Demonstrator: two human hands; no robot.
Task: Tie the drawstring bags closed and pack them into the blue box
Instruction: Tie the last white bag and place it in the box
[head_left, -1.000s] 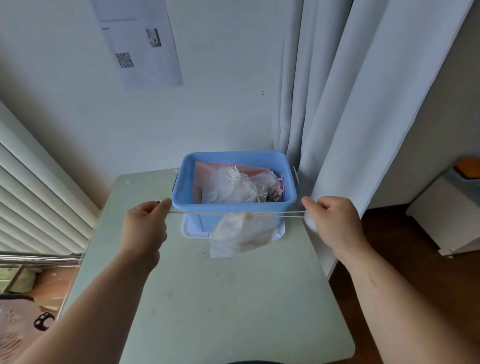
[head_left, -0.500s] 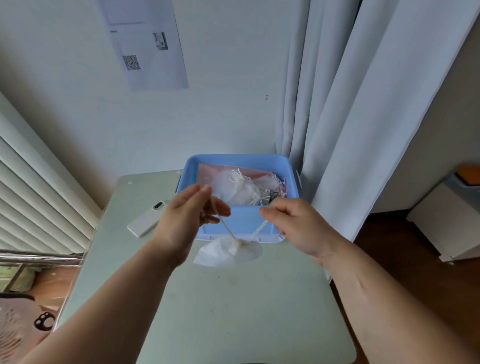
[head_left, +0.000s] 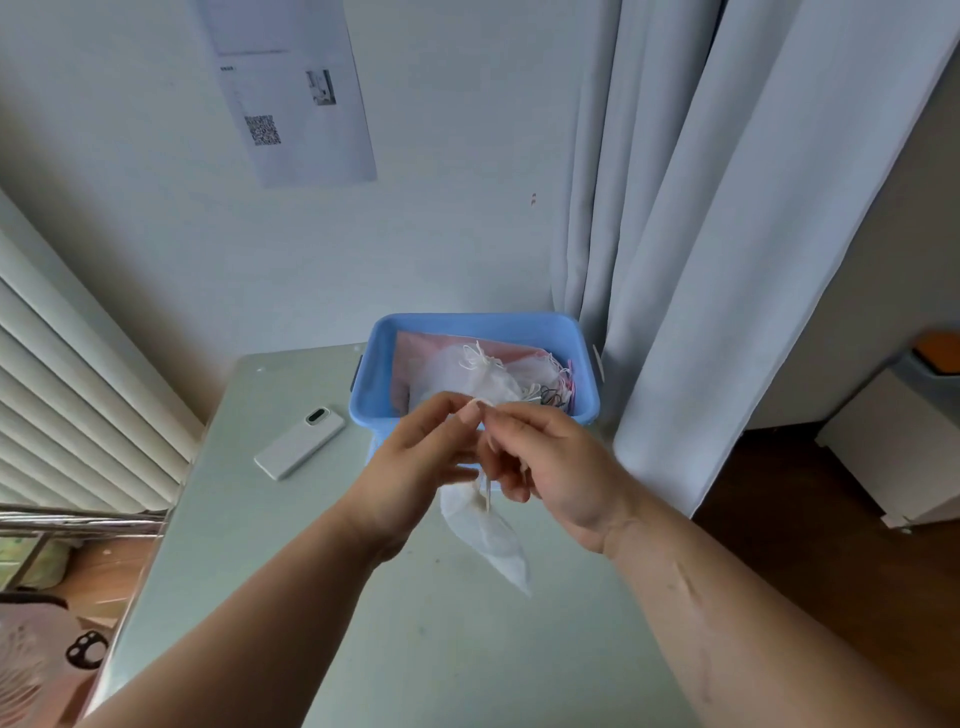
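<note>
Head view: left hand (head_left: 415, 467) and right hand (head_left: 545, 457), pulled wide a second ago, are meeting, both pinching the cord (head_left: 488, 491), drawstring bag (head_left: 491, 540) dangling over desk (head_left: 311, 571) before blue box (head_left: 371, 384), so knotting is likely starting.

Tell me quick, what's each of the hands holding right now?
The left hand is closed, pinching the drawstring of the white bag.
The right hand is closed, pinching the same drawstring; the white bag hangs below.
</note>
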